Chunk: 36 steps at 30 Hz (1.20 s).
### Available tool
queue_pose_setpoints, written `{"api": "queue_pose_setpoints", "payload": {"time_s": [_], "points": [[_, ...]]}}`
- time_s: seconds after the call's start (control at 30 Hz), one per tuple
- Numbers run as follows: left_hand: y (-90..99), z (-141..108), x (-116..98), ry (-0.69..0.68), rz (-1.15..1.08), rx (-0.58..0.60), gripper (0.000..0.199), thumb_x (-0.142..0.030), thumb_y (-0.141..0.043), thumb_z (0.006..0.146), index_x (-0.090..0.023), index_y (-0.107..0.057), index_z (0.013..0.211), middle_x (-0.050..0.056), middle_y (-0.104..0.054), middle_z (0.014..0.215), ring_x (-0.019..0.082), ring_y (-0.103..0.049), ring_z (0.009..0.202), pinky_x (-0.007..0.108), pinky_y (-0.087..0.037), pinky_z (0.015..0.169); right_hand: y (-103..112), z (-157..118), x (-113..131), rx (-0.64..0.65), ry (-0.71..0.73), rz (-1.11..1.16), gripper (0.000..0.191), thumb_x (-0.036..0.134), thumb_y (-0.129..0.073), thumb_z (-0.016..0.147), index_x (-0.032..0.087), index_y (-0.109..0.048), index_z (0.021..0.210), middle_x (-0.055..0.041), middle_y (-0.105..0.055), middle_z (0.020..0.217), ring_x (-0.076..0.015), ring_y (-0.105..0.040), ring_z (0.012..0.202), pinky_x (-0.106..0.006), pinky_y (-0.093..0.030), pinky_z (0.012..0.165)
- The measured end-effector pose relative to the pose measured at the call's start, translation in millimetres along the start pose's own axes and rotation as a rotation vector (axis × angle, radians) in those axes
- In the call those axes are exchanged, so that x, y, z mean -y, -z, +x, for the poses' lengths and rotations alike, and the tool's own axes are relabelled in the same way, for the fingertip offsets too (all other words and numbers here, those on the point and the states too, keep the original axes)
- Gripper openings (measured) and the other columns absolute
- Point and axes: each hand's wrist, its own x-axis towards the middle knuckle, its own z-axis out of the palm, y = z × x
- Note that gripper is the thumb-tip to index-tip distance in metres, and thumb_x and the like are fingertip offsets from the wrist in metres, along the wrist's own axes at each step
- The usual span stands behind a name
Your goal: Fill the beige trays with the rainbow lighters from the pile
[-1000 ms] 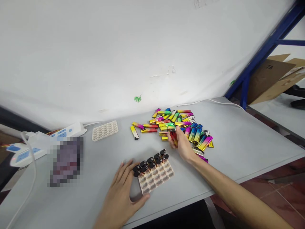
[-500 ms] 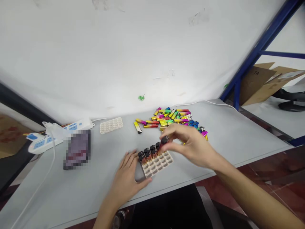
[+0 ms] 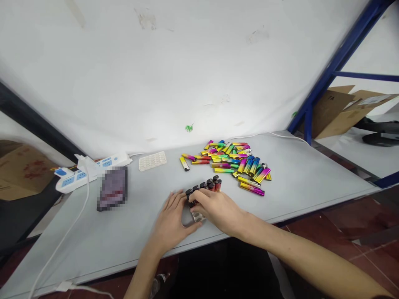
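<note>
Several lighters [image 3: 204,187] with black tops stand upright in a row in a beige moulded tray [image 3: 197,216], which my hands mostly hide. My left hand [image 3: 173,218] grips the tray's near left edge. My right hand [image 3: 216,209] lies over the lighters at the left end of the row, its fingertips on a black top. Behind them spreads a loose pile of rainbow-plated lighters [image 3: 232,160], and one lighter [image 3: 184,163] lies apart at its left. A second beige tray [image 3: 152,161] sits farther back, with no lighters in it.
On the left of the grey table [image 3: 149,236] lie a pixelated, blurred flat object [image 3: 112,189] and a white-and-blue power strip [image 3: 81,178] with a white cable [image 3: 71,224]. A white wall rises behind. Blue shelf framing [image 3: 324,99] and cardboard boxes [image 3: 335,112] stand to the right.
My right hand has moved down and left from above the tray onto the lighters at the row's left end. The lighter it carried is no longer distinct. My left hand stays at the tray.
</note>
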Motion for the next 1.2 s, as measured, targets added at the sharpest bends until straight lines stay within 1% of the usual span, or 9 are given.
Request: {"api": "queue_pose_setpoints", "payload": {"time_s": [0.2, 0.3, 0.4, 0.53, 0.63, 0.77, 0.87, 1.1, 1.2], "points": [[-1.0, -0.2, 1.8, -0.019, 0.025, 0.000, 0.065, -0.061, -0.065, 0.083, -0.025, -0.048, 0.135, 0.007, -0.056, 0.142, 0.029, -0.042, 0.143, 0.052, -0.026, 0.123, 2.9, 0.8, 3.5, 0.021, 0.009, -0.086, 0.005, 0.026, -0.058, 0.097, 0.021, -0.059, 0.097, 0.0004, -0.065, 0.083, -0.0123, -0.058, 0.062, -0.026, -0.024, 0.049], [-2.8, -0.8, 3.5, -0.028, 0.042, -0.012, 0.067, -0.062, -0.064, 0.083, -0.024, -0.047, 0.136, 0.008, -0.056, 0.143, 0.030, -0.043, 0.142, 0.053, -0.029, 0.122, 7.1, -0.1, 6.2, -0.068, 0.049, -0.177, 0.020, 0.033, -0.054, 0.100, 0.020, -0.063, 0.088, -0.0002, -0.064, 0.080, -0.0116, -0.054, 0.059, -0.027, -0.022, 0.049], [-4.2, -0.7, 4.7, -0.030, 0.063, -0.007, 0.067, -0.062, -0.063, 0.084, -0.023, -0.046, 0.135, 0.010, -0.056, 0.143, 0.030, -0.042, 0.143, 0.054, -0.029, 0.122, 19.7, 5.4, 0.3, -0.208, 0.091, -0.137, 0.031, 0.038, -0.049, 0.102, 0.020, -0.067, 0.084, -0.0011, -0.065, 0.077, -0.0122, -0.057, 0.064, -0.026, -0.030, 0.054], [-3.5, -0.7, 5.2, -0.036, 0.096, -0.011, 0.067, -0.065, -0.061, 0.084, -0.019, -0.049, 0.131, 0.013, -0.055, 0.143, 0.032, -0.042, 0.143, 0.055, -0.030, 0.122, 43.3, 29.7, -33.8, -0.362, -0.033, -0.078, 0.032, 0.036, -0.046, 0.103, 0.018, -0.068, 0.088, -0.0029, -0.069, 0.081, -0.0135, -0.060, 0.071, -0.026, -0.038, 0.064], [-1.5, -1.5, 5.3, -0.039, 0.100, -0.003, 0.068, -0.066, -0.061, 0.084, -0.019, -0.048, 0.131, 0.014, -0.054, 0.145, 0.032, -0.041, 0.144, 0.055, -0.029, 0.122, 52.3, 56.1, -72.5, -0.333, -0.153, -0.133, 0.026, 0.032, -0.048, 0.101, 0.019, -0.069, 0.094, -0.0055, -0.070, 0.090, -0.0176, -0.062, 0.084, -0.027, -0.040, 0.070], [0.3, -1.8, 5.5, -0.042, 0.079, 0.008, 0.075, -0.068, -0.064, 0.080, -0.021, -0.046, 0.135, 0.014, -0.051, 0.147, 0.034, -0.042, 0.143, 0.057, -0.031, 0.121, 39.4, 83.1, -116.8, -0.078, -0.124, -0.292, 0.021, 0.030, -0.056, 0.096, 0.017, -0.071, 0.102, -0.0110, -0.068, 0.104, -0.0262, -0.056, 0.104, -0.034, -0.042, 0.087], [-1.1, -1.4, 6.0, -0.022, 0.068, 0.002, 0.071, -0.065, -0.064, 0.082, -0.021, -0.046, 0.136, 0.014, -0.051, 0.148, 0.035, -0.042, 0.143, 0.058, -0.032, 0.120, 19.3, 88.6, -133.6, 0.001, -0.116, -0.345, 0.027, 0.032, -0.060, 0.093, 0.014, -0.069, 0.110, -0.0151, -0.063, 0.116, -0.0295, -0.051, 0.111, -0.039, -0.039, 0.097], [1.5, -2.8, 5.3, 0.145, -0.045, -0.010, 0.072, -0.053, -0.064, 0.087, -0.026, -0.036, 0.148, 0.011, -0.048, 0.152, 0.035, -0.039, 0.145, 0.057, -0.038, 0.115, 0.6, 81.9, -134.9, -0.080, -0.191, -0.340, 0.020, 0.020, -0.054, 0.091, 0.011, -0.066, 0.104, -0.0199, -0.058, 0.123, -0.0325, -0.046, 0.117, -0.045, -0.037, 0.099], [7.1, -3.1, -1.9, 0.175, -0.116, -0.059, 0.075, -0.046, -0.064, 0.089, -0.033, -0.026, 0.153, 0.007, -0.053, 0.148, 0.032, -0.048, 0.139, 0.054, -0.044, 0.112, 3.0, 76.5, -131.2, -0.231, -0.179, -0.198, 0.015, 0.024, -0.054, 0.092, 0.014, -0.063, 0.099, -0.0172, -0.061, 0.116, -0.0311, -0.049, 0.114, -0.044, -0.039, 0.098]]}}
